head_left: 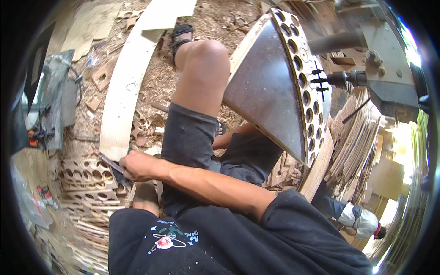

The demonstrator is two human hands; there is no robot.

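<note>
My right hand (137,166) reaches across my body to the left and is closed on a thin dark flat strip (111,163). The strip's far end rests on a stack of pale plywood pieces with rows of round holes (87,176). Just below that hand a bare bit of arm (145,198) shows, but my left hand itself is hidden. A large dark-faced board with a row of drilled holes along its edge (270,87) leans against my raised knee, and its holed edge sits by the drill bit (321,80) of a drill press.
The grey drill press (380,68) fills the upper right, with stacked thin boards (357,137) beneath it. A long curved pale plank (123,87) lies on the sawdust-covered ground. A grey machine (55,101) stands at the left. Another person (362,220) crouches at the lower right.
</note>
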